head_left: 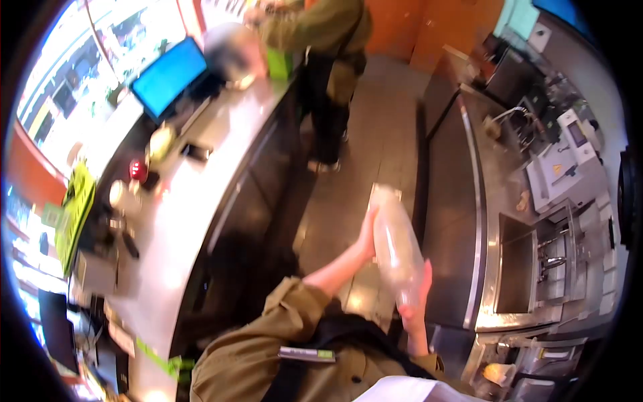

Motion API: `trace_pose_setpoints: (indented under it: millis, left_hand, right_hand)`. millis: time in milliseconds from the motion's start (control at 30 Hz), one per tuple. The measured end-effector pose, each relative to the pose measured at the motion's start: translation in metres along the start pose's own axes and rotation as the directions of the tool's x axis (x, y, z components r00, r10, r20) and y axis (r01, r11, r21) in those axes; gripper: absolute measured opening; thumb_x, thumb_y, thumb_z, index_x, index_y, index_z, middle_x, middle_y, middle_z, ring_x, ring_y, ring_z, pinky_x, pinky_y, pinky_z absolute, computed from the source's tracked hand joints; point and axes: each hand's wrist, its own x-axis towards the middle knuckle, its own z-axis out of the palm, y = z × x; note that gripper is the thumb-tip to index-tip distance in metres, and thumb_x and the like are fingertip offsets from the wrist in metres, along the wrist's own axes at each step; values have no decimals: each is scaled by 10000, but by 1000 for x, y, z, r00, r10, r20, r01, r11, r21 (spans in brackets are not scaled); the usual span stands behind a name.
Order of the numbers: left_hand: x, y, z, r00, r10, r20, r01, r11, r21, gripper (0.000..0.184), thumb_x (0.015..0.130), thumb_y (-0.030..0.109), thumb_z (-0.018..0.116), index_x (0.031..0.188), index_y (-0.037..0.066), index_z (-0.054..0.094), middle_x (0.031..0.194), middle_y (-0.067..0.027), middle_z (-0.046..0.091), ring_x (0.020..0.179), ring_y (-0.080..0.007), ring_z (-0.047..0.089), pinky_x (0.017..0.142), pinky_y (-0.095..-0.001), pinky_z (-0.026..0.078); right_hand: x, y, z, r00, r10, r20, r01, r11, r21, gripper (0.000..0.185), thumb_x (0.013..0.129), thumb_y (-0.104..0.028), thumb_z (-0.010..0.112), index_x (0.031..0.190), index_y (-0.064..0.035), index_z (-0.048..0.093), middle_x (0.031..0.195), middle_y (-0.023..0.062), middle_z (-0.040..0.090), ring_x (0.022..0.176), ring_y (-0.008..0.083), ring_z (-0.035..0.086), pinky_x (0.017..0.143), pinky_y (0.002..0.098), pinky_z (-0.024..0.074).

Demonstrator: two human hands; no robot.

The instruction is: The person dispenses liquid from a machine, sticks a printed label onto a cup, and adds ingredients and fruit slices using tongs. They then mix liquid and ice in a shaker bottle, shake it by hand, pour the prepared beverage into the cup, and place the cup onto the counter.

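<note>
A person seen from their own head camera stands in a narrow work area between two counters, holding a long, translucent container point(396, 244) in front of the body with both bare hands. The container runs at a slant: its far end points ahead and slightly left, its near end toward the person's right. It may be a bottle or a plastic sleeve of cups; blur and glare make that hard to tell.

The left hand point(368, 234) lies along the container's left side, toward the far end, partly closed around it and touching its wall. Some of those fingers are hidden behind it, so how far they wrap cannot be told. The right hand point(416, 298) cups the near end, with the container resting against the palm side and a digit reaching up along its right edge. The container thus lies between the two hands, held above the floor point(385, 120).

The person wears a brown long-sleeved shirt point(231, 352) with a badge point(307, 354) on a dark strap. To the left, a pale counter point(177, 234) carries a blue-lit screen point(167, 77) and a small dark flat object point(195, 152). To the right are a metal sink point(516, 268) and a white machine point(562, 171). Ahead, a co-worker point(321, 33) in brown and black stands at the left counter.
</note>
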Motion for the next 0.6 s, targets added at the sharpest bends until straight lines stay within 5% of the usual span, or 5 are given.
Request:
trace_pose_setpoints:
  millis: [167, 233, 433, 467, 600]
  left_hand:
    - [60, 23, 30, 990, -107, 89, 96, 988, 122, 657, 777, 577, 514, 1216, 92, 456, 1153, -108, 524, 1010, -246, 506, 897, -412, 412]
    - [46, 53, 90, 923, -307, 231, 256, 940, 226, 673, 767, 588, 518, 1215, 90, 457, 1141, -102, 528, 1007, -239, 506, 897, -397, 409]
    - [10, 98, 199, 653, -125, 747, -208, 919, 335, 750, 751, 614, 469, 1207, 19, 455, 1159, -136, 522, 1013, -247, 521, 892, -363, 412]
    - [27, 104, 207, 592, -227, 773, -86, 936, 341, 735, 757, 608, 479, 1214, 32, 454, 1148, -128, 528, 1014, -236, 519, 889, -362, 412]
    - [77, 100, 216, 429, -557, 711, 384, 825, 415, 674, 792, 587, 473, 1212, 59, 466, 1116, -100, 547, 1003, -202, 522, 878, -351, 415]
  right_hand:
    - [35, -24, 40, 962, -141, -232, 168, 981, 101, 1183, 565, -510, 761, 1402, -99, 32, 1370, 86, 260, 1270, 253, 274, 1026, 406, 259]
    - [27, -4, 45, 873, -420, -249, 375, 903, -210, 1197, 563, -528, 760, 1401, -106, 19, 1378, 87, 244, 1264, 254, 277, 1025, 412, 260]
    - [93, 18, 20, 390, -918, 68, 559, 177, -810, 1259, 546, -593, 734, 1385, -70, -46, 1383, 157, 185, 1248, 296, 284, 996, 460, 281]
    - [90, 15, 16, 349, -922, 166, 529, 48, -847, 1271, 543, -604, 729, 1382, -62, -57, 1383, 170, 175, 1245, 305, 285, 990, 468, 286]
    - [127, -69, 86, 512, -841, -174, 485, 450, -750, 900, 762, -484, 626, 1382, -70, 122, 1335, 161, 290, 1137, 180, 394, 933, 382, 361]
